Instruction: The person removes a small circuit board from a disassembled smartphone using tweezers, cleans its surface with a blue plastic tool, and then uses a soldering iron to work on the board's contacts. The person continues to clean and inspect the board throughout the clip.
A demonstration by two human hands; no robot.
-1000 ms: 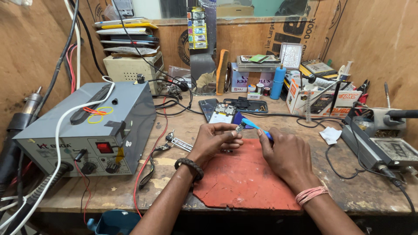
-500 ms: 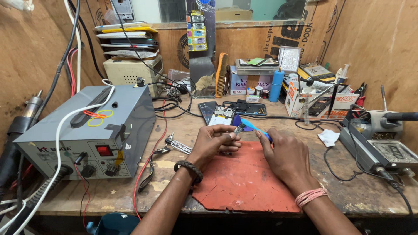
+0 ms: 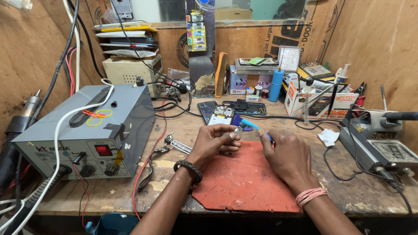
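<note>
My left hand (image 3: 214, 141) pinches a small silvery part (image 3: 238, 129) between thumb and fingertips, just above the far edge of the red work mat (image 3: 244, 182). My right hand (image 3: 288, 157) grips a blue-handled tool (image 3: 253, 126), whose tip points left and meets the small part. Both wrists rest over the mat. Behind the hands lie an opened phone body (image 3: 221, 115) and a dark phone panel (image 3: 244, 108) on the wooden bench.
A grey rework station (image 3: 87, 130) with knobs and cables stands at the left. A soldering station (image 3: 379, 146) and iron holder sit at the right. Tweezers (image 3: 176, 144) lie left of the mat. Boxes, a blue tube (image 3: 275, 85) and a white cloth (image 3: 328, 137) crowd the back.
The hands stay in the same place with the tool tip on the small part; only slight finger shifts and a small camera move show.
</note>
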